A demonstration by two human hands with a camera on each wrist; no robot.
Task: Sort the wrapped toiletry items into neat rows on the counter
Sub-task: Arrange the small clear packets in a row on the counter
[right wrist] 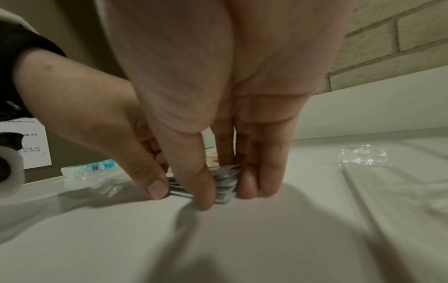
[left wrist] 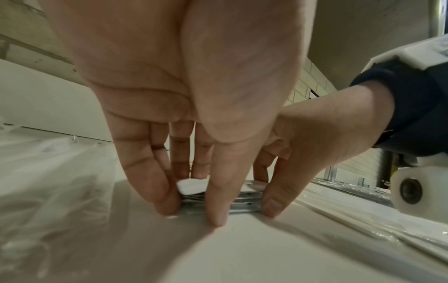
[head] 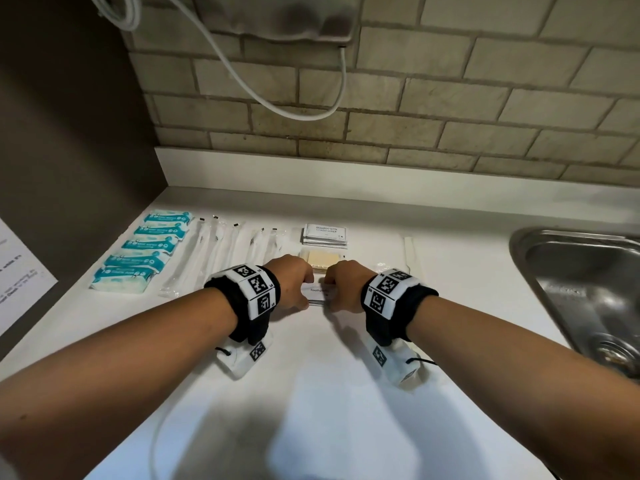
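Toothpaste sachet stack sits on counter between both hands; left hand and right hand each pinch an end, just in front of soap.

The top white sachet of a small pile near the desk's back edge reads "SHAMPOO WITH CONDITIONER". The top white packet of the stack between the two hands shows "Toothp", the remaining letters hidden by the right hand. The teal wipe packs in a row by the desk's left edge carry white print too blurred to read. A paper notice on the wall by the desk's left edge shows fragments: "controls once", "it's", "by"
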